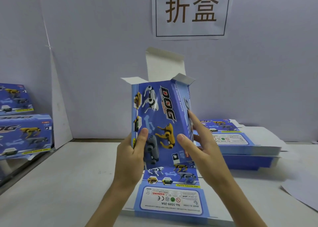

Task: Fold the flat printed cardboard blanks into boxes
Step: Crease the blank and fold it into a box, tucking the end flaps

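Wall sign behind; finished boxes stacked far left, stack of blanks right on the table, one flat blank under the wrists. Nothing blocks the view. The box is held mid-air at centre, long axis vertical, top flaps open, the inside not visible. Left hand grips the left edge, thumb on the front, other fingers hidden behind. Right hand pinches the right corner: thumb on the front, fingers spread up the side panel.

One wide-angle view only, worn on the person's head: it faces forward and slightly down across the counter toward the wall along its far edge, near enough that the left hand and right hand, holding the box, fill mid-frame
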